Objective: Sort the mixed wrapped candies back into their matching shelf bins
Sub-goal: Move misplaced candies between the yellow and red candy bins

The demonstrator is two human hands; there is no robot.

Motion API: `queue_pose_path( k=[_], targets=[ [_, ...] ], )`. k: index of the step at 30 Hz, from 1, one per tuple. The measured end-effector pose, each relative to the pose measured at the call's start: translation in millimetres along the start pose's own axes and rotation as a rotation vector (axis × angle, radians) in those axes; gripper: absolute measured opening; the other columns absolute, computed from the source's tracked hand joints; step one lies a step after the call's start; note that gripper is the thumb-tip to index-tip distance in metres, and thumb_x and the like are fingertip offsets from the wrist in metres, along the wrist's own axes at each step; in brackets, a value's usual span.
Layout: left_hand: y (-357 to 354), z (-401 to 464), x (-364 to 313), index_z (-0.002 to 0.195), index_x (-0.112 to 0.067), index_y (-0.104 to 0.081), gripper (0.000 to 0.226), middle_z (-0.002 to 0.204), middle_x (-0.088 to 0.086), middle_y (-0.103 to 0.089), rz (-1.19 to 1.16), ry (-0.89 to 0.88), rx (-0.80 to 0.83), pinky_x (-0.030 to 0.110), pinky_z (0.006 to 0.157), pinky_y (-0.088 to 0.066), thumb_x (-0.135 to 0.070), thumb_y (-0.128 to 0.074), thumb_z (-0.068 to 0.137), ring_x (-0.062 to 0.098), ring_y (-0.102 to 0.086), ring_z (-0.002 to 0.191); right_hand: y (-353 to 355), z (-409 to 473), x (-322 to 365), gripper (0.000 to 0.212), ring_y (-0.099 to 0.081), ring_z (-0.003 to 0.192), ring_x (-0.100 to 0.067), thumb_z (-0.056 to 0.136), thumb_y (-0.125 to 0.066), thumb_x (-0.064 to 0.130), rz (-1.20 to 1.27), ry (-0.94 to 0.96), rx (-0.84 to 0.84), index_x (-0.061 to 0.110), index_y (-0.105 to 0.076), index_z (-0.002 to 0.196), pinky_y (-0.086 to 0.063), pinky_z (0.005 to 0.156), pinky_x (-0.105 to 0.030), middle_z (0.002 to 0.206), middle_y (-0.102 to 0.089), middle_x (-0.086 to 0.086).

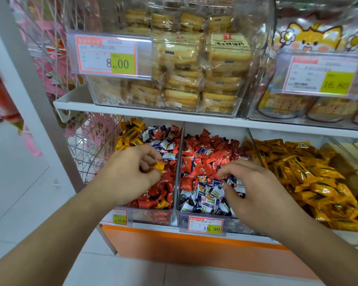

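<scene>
Three clear bins sit side by side on the lower shelf. The left bin [151,216] holds mostly red candies [163,180] with yellow and blue-white ones mixed in at the back. My left hand [130,172] is over it, fingers pinched on a yellow candy [159,165]. The middle bin [179,162] holds red candies [203,159] behind and blue-white candies [207,199] in front. My right hand [254,186] reaches into its front right, fingers curled on blue-white candies. The right bin [251,139] is full of yellow candies [310,174].
Above, a white shelf [132,109] carries clear bins of wrapped toast slices [194,65] and cat-printed snack packs [318,40]. Price tags [205,225] hang on the bin fronts. A wire rack [87,141] and a white post [29,89] stand at the left. Tiled floor lies below.
</scene>
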State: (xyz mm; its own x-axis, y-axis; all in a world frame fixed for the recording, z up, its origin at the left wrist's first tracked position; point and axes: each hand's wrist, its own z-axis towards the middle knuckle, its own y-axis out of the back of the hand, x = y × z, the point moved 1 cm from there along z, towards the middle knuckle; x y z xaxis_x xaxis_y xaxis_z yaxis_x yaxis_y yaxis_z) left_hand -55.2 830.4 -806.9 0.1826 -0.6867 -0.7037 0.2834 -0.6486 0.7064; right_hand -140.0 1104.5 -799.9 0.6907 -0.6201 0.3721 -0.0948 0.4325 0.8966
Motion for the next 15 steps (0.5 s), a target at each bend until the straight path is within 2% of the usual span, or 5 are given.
queue_pose_path(
  k=[3,5,8,12,15],
  targets=[
    [5.2,-8.8,-19.6,0.101,-0.037,-0.074,0.021,0.095,-0.005,-0.071,-0.273,0.033,-0.046,0.034,0.082,-0.056,-0.021,-0.077,0.090,0.013,-0.069,0.089,1.1,-1.7,5.5,0.026,-0.051,0.116,0.005,0.097,-0.066,0.026,0.043,0.014,-0.003,0.032,-0.063,0.122,-0.040,0.101,-0.013,0.120,-0.061,0.022],
    [2.3,-18.2,-41.5,0.097,-0.027,-0.076,0.014,0.092,0.000,-0.075,-0.451,0.052,-0.046,0.028,0.075,-0.058,-0.014,-0.076,0.091,0.018,-0.074,0.087,1.3,-5.0,14.2,0.033,-0.049,0.119,0.010,0.097,-0.065,0.038,0.128,0.010,0.015,0.038,-0.056,0.129,-0.035,0.099,-0.006,0.122,-0.059,0.027],
    [-16.2,-32.3,-68.8,0.097,-0.012,-0.075,0.007,0.090,0.008,-0.077,-0.640,0.100,0.046,0.024,0.073,-0.059,-0.009,-0.074,0.091,0.029,-0.076,0.083,0.7,-10.4,26.1,0.039,-0.053,0.118,0.004,0.094,-0.061,0.051,0.229,0.008,0.022,0.044,-0.049,0.130,-0.043,0.096,-0.017,0.118,-0.060,0.026],
    [-44.0,-39.2,-85.8,0.097,-0.012,-0.076,0.010,0.095,0.011,-0.077,-0.699,0.129,0.124,0.041,0.090,-0.061,-0.011,-0.078,0.088,0.028,-0.076,0.089,5.5,-17.1,21.6,0.011,-0.060,0.089,-0.005,0.096,-0.062,0.042,0.163,0.003,-0.078,0.038,-0.057,0.105,-0.053,0.074,-0.035,0.093,-0.063,0.016],
    [-44.2,-40.3,-92.1,0.100,-0.020,-0.074,0.014,0.095,-0.002,-0.078,-0.577,0.092,0.118,0.033,0.089,-0.058,-0.020,-0.079,0.088,0.012,-0.074,0.092,22.6,-16.4,-4.9,0.007,-0.057,0.068,-0.007,0.098,-0.062,0.040,0.037,-0.125,-0.162,0.034,-0.060,0.102,-0.048,0.057,-0.030,0.080,-0.062,0.013]
  ],
)
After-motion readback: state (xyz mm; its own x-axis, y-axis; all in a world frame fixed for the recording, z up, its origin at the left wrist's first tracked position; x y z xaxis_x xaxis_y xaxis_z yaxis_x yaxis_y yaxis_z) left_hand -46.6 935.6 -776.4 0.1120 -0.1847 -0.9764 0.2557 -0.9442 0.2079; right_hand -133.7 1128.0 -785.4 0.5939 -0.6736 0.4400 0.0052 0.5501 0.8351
